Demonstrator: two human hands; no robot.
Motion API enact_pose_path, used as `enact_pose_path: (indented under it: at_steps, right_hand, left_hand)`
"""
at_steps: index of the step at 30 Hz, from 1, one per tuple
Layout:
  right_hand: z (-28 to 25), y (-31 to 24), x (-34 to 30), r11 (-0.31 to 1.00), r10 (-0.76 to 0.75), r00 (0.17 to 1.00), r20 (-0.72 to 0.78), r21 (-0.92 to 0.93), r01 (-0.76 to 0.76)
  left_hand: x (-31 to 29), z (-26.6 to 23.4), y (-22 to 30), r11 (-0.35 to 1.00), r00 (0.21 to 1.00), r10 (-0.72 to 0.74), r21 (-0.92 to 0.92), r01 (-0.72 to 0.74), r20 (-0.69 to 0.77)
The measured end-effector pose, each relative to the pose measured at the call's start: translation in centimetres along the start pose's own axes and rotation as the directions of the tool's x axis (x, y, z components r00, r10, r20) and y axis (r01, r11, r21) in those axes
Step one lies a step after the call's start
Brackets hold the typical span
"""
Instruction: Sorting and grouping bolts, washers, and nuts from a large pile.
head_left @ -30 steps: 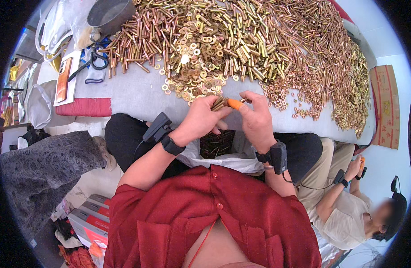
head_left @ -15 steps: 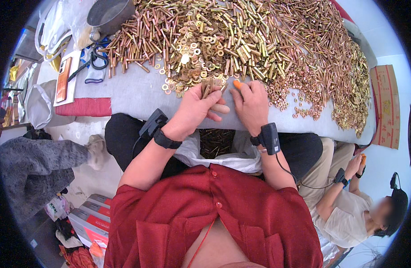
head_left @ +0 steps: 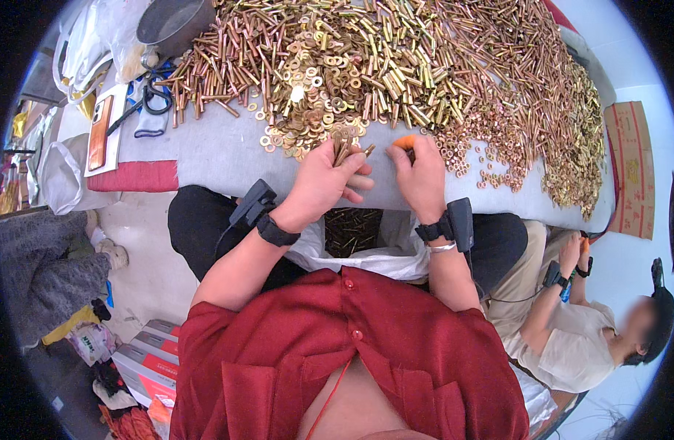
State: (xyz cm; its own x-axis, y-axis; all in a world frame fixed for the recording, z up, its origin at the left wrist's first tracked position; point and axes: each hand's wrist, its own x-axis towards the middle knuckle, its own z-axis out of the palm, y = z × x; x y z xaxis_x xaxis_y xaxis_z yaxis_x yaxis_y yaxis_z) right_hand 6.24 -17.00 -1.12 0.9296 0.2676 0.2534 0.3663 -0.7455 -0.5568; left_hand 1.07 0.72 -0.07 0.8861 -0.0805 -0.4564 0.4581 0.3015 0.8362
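Over the table's [head_left: 219,147] near edge, the left hand [head_left: 322,176] clasps a small bunch of bolts [head_left: 342,142] between thumb and fingers. Just beside it, the right hand [head_left: 420,174] curls thumb and orange-covered forefinger together; I cannot tell whether they pinch anything. Washers [head_left: 282,138] lie beyond the left hand.

At the frame's centre, the left hand [head_left: 321,180] holds brass-coloured metal pieces [head_left: 342,144], the right hand [head_left: 420,176] near it. Washers [head_left: 307,117] lie heaped on the desk [head_left: 205,144] at upper centre.
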Motion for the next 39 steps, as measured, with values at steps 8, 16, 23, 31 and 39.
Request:
enact_pose_path:
  at_steps: [8,16,23,31,39]
  right_hand:
    - [1.0,-3.4,-2.0,0.611,0.250,0.963,0.097,0.756,-0.235]
    - [-0.2,-3.3,-3.1,0.871,0.083,0.993,-0.081,0.491,-0.033]
    - [-2.5,-0.6,-3.5,0.989,-0.121,0.967,-0.224,0.051,0.136]
    - [-2.2,3.1,-2.5,0.948,0.065,0.982,-0.176,-0.297,-0.116]
    - [-1.6,-1.9,-2.0,0.897,0.120,0.992,-0.022,0.431,-0.099]
  left_hand:
    - [-0.4,0.3,-0.1,0.999,0.999,0.015,0.030,-0.016,0.028]
    - [-0.2,0.5,-0.3,1.000,0.994,-0.008,0.018,0.006,0.112]
    - [-0.2,0.5,-0.1,0.999,0.997,0.032,-0.005,-0.032,0.063]
    - [-0.1,0.9,-0.3,0.992,0.998,0.069,0.109,-0.069,0.010]
    - [-0.2,1.0,-0.9,0.983,0.994,0.093,0.165,-0.084,-0.049]
